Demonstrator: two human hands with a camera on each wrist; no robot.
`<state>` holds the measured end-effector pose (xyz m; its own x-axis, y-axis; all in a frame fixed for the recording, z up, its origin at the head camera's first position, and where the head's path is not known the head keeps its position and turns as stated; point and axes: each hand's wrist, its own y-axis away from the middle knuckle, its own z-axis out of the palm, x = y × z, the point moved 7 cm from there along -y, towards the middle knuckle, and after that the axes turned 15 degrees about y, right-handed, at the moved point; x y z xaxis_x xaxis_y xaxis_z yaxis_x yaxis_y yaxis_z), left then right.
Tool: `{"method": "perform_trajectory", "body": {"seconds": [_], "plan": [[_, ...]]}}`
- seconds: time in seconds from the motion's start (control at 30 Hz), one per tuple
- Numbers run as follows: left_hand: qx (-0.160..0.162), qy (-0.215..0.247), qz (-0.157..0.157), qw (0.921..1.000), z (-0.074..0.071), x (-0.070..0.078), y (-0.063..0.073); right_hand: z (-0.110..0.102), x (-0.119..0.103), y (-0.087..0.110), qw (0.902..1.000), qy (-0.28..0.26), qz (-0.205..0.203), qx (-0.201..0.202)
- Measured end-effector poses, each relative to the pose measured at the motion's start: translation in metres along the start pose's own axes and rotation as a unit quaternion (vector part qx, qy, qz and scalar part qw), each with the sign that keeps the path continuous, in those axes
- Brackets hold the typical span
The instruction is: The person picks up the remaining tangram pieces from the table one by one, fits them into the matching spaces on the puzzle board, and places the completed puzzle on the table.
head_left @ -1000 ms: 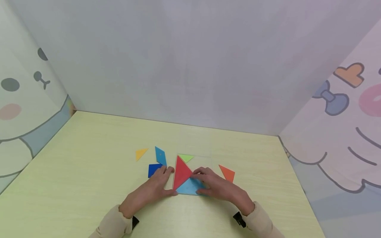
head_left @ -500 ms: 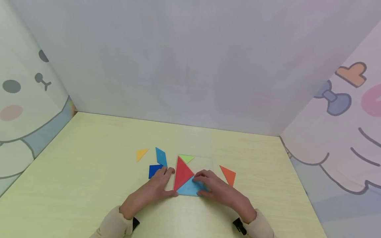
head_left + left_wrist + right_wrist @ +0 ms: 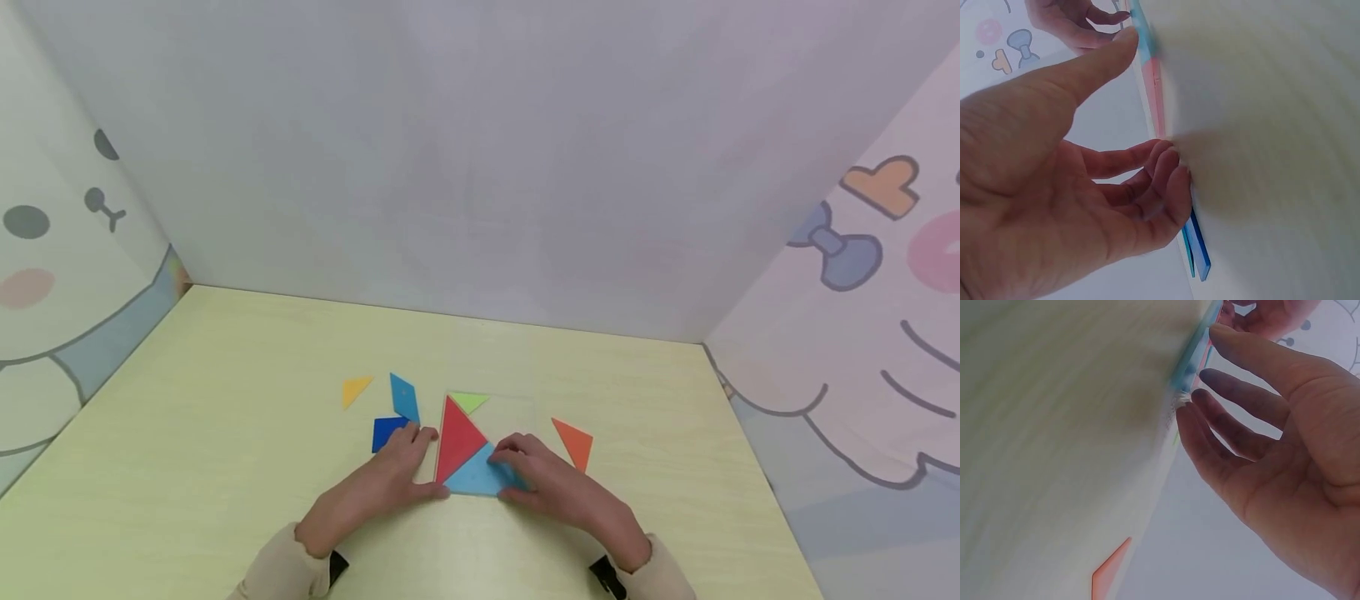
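Flat tangram pieces lie on a pale wooden table. A large red triangle (image 3: 459, 440) and a large light blue triangle (image 3: 474, 475) sit edge to edge between the hands. My left hand (image 3: 390, 475) rests at their left side, thumb at the near left corner, bent fingers beside the red piece and partly over a dark blue square (image 3: 384, 433). The right hand (image 3: 551, 483) touches the light blue triangle, thumb at its near edge, relaxed fingers over its right part, hiding its right corner. A small green triangle (image 3: 468, 402) lies beyond the red one.
An orange triangle (image 3: 576, 442) lies right of the right hand. Far left are a yellow triangle (image 3: 356, 389) and a blue parallelogram (image 3: 404, 397), its near tip at the dark blue square. A white wall (image 3: 465, 167) closes the back; printed panels stand at both sides.
The right fingers have slid slightly back and right, off the seam beside the red triangle and onto the light blue one. The left hand stays in place.
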<state>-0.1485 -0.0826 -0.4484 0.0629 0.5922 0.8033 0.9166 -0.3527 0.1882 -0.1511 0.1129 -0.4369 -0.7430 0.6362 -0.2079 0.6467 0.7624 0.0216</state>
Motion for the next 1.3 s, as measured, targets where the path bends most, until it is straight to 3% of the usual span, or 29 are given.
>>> {"method": "perform_trajectory", "body": {"seconds": [0.17, 0.5, 0.63, 1.03, 1.3], "plan": [[0.028, -0.029, 0.028, 0.9988, -0.005, 0.005, 0.0, 0.001, 0.001, 0.003, 1.0, 0.002, -0.001, 0.006], [0.165, -0.043, 0.044, 0.9845, -0.025, -0.001, -0.006, 0.002, 0.001, 0.008, 0.9998, 0.004, -0.004, 0.02], [0.2, -0.054, 0.052, 0.9769, -0.032, -0.002, -0.011, 0.002, 0.0, 0.008, 0.9998, 0.006, -0.001, 0.019], [0.217, -0.042, 0.005, 0.9752, -0.048, -0.008, -0.02, -0.001, -0.002, 0.01, 0.9997, 0.011, -0.003, 0.02], [0.244, -0.055, -0.02, 0.968, -0.057, -0.017, -0.026, -0.001, -0.001, 0.009, 0.9999, 0.001, -0.001, 0.013]]}}
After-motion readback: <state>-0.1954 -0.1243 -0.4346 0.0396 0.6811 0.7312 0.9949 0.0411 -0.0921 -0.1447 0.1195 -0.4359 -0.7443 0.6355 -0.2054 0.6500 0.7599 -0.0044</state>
